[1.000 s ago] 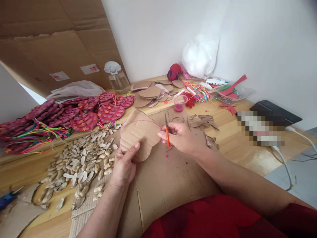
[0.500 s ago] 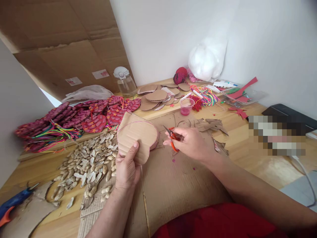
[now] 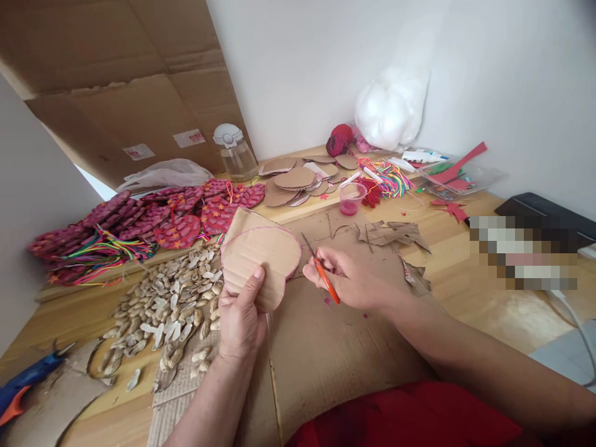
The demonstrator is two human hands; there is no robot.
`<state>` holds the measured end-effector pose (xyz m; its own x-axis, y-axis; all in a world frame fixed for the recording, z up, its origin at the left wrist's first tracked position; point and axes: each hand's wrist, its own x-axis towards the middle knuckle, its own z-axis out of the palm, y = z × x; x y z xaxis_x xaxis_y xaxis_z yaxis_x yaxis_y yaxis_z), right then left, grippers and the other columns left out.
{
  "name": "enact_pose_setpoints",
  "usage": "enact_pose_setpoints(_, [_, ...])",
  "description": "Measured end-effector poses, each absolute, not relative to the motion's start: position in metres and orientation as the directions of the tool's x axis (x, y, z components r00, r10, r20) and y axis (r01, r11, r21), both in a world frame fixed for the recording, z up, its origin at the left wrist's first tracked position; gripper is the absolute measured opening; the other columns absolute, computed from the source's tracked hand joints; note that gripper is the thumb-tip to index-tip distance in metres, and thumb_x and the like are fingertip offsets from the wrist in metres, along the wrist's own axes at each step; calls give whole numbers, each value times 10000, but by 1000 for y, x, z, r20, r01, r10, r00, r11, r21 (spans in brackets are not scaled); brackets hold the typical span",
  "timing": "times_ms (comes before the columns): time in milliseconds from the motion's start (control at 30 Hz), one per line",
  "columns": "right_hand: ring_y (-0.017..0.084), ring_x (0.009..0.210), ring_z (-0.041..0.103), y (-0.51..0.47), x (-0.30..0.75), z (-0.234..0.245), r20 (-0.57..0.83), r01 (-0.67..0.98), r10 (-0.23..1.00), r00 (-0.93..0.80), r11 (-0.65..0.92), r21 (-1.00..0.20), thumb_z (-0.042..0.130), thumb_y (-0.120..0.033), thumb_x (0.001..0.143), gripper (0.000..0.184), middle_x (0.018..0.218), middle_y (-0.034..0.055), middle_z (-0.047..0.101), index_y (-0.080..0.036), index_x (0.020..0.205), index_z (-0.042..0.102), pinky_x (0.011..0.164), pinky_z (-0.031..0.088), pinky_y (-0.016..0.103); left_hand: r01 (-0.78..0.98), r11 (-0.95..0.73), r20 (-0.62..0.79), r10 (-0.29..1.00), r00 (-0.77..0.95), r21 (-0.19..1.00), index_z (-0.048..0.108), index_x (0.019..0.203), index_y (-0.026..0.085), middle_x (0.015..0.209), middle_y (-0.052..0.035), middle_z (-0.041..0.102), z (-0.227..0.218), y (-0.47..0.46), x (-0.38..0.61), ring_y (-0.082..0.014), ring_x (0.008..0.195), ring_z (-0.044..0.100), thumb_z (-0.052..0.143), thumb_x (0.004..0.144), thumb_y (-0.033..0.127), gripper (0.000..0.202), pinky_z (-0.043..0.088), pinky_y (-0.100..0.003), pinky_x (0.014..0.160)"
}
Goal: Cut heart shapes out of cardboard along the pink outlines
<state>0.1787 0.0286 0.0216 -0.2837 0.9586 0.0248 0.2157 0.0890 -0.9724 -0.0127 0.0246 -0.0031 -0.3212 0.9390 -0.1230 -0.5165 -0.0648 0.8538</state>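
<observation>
My left hand (image 3: 244, 316) grips a piece of corrugated cardboard (image 3: 261, 248), thumb on its face and fingers behind. A purple line is drawn across its top, and its right side is rounded. To the right, my right hand (image 3: 349, 276) is closed on orange-handled scissors (image 3: 328, 280). Their dark blades point up and left, just off the cardboard's right edge and not touching it. Below both hands lies a large cardboard sheet (image 3: 321, 347) with small purple spots.
Peanut shells (image 3: 172, 304) spread at left, near a blue glue gun (image 3: 32, 379). Behind are red decorated pieces (image 3: 177, 230), a bottle (image 3: 235, 152), cut cardboard ovals (image 3: 294, 179), a plastic cup (image 3: 351, 200) with pink liquid and colourful cords (image 3: 388, 180). Cardboard scraps (image 3: 395, 234) lie right.
The scissors have turned in my right hand, with the blades now steeper and the handles seen edge-on. The cardboard in my left hand has shifted slightly right.
</observation>
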Motion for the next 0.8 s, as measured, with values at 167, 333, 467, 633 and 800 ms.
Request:
enact_pose_setpoints(167, [104,553,356,29,180,20,-7,263,944,-329,85,-961,627,-461,897,408,624,-63,377,-226,692,364,504,242,258,-485,-67,-98,947,-307,872,716,1173,274,1116,-9,767,-3,22,-12,-167,1021,713,885,683,245,519,555,-223,873])
enact_pose_setpoints(333, [111,567,355,30,181,24,42,263,936,-350,142,-954,585,-509,926,437,628,-52,380,-223,672,373,530,258,274,-461,-89,-61,951,-302,883,704,1188,254,1144,-30,756,-4,20,-12,-182,1029,709,885,682,246,538,559,-241,874])
enact_pose_setpoints(467, [118,567,364,30,183,27,54,262,928,-368,160,-952,580,-501,931,444,626,-43,386,-225,660,364,530,258,287,-457,-90,-62,949,-308,885,714,1164,243,1105,-29,766,-3,20,-11,-174,983,718,893,670,238,525,561,-245,868])
enact_pose_setpoints(633, [113,561,343,29,185,28,55,315,929,-365,179,-932,568,-493,942,443,625,-49,357,-224,665,352,525,249,287,-453,-64,-90,946,-310,889,711,1160,233,1103,-42,767,-1,20,-10,-199,999,720,903,650,252,546,569,-269,865])
enact_pose_setpoints(800, [113,560,352,29,184,27,38,294,931,-362,153,-943,548,-531,947,459,612,-47,360,-220,656,376,524,267,277,-459,-62,-92,948,-305,886,705,1189,247,1097,-36,768,-1,20,-10,-201,993,723,914,635,256,592,576,-272,859])
